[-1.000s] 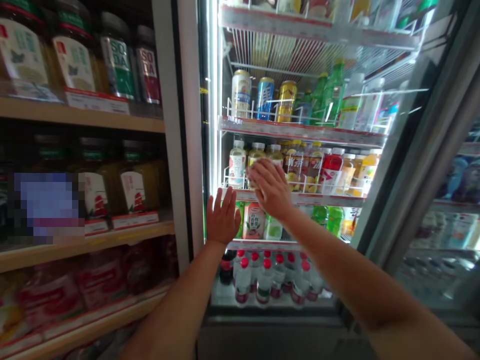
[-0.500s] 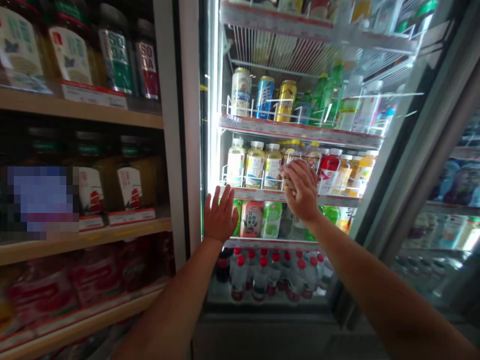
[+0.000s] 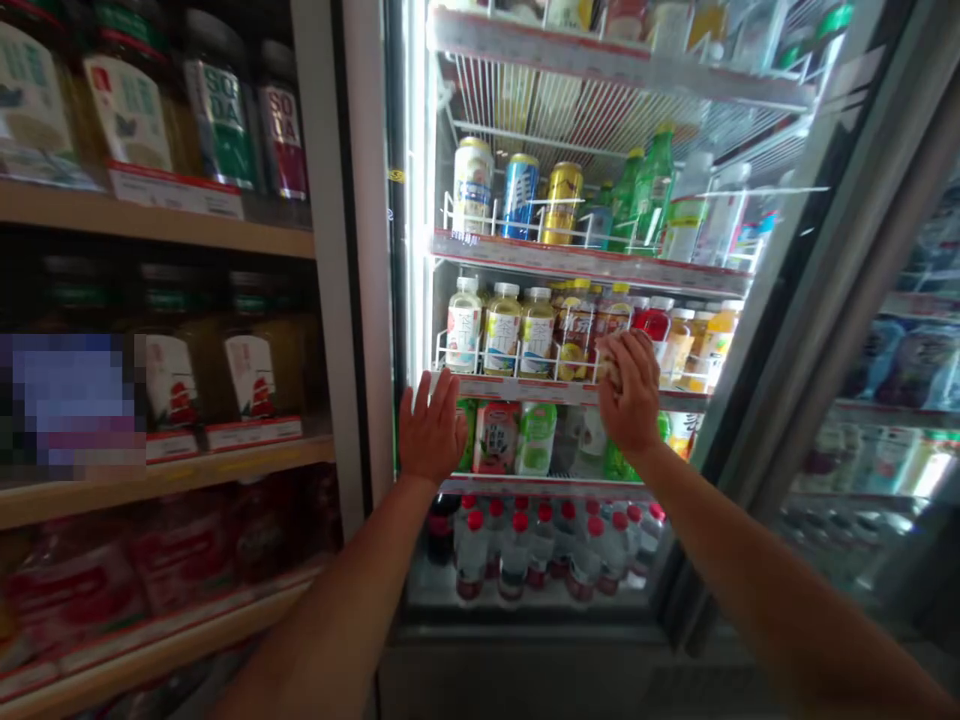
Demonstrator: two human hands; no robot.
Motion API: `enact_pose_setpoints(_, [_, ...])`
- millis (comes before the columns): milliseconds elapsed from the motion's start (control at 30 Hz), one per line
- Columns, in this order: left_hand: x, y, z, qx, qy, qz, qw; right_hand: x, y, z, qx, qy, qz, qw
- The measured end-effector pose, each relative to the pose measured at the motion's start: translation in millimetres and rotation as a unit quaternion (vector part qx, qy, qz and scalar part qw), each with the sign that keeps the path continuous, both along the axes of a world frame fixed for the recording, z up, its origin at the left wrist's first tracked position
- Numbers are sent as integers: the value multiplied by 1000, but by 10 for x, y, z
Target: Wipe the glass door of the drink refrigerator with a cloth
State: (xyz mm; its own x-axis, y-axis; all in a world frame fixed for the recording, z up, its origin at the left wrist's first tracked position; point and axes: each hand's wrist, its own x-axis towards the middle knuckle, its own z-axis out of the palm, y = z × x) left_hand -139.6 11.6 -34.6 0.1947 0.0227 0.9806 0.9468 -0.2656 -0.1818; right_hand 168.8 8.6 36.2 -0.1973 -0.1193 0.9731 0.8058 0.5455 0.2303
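Observation:
My left hand (image 3: 431,428) lies flat with its fingers spread against the glass at the left side of a lit drinks cooler. My right hand (image 3: 631,390) is curled around a pale, crumpled cloth (image 3: 609,362), pressed to the glass in front of the middle shelf. Most of the cloth is hidden by the fingers. Behind the glass, tea bottles (image 3: 537,330) with white caps stand left of the right hand, beside yellow-capped bottles (image 3: 576,328). Orange juice bottles (image 3: 721,335) are to its right.
A wooden shelf unit (image 3: 165,235) with large bottles stands close on the left. The cooler's metal door frame (image 3: 814,335) slants along the right. Drink cans (image 3: 519,195) are on the shelf above, and red-capped bottles (image 3: 514,560) fill the bottom.
My right hand has moved rightward with the cloth, uncovering the yellow-capped bottles. My left hand stays at the same part of the cooler, while the whole view has shifted slightly.

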Motion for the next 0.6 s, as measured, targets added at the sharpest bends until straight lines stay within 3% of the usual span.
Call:
enact_pose_setpoints(67, [1, -5, 3, 2, 1, 4, 1000, -4, -22, -105, -14, -71, -6, 997])
enact_pose_setpoints(167, [2, -8, 3, -1, 4, 7, 1000, 44, -73, -253, -57, -262, -24, 963])
enact_pose_setpoints(233, [2, -10, -1, -4, 4, 7, 1000, 147, -75, -248, -59, -242, -40, 968])
enact_pose_setpoints(367, [-7, 4, -14, -7, -1, 3, 1000, 390, -34, -147, -4, -44, -51, 998])
enact_pose_setpoints(433, [-11, 31, -22, -9, -3, -5, 1000, 455, -49, -180, -7, -93, -48, 994])
enact_pose_setpoints(533, [4, 50, -20, -18, -15, -24, 999, 502, -111, -275, -61, -266, -46, 961])
enact_pose_setpoints(600, [28, -17, 7, -43, -29, -41, 998, 546, -124, -262, -80, -273, -56, 957])
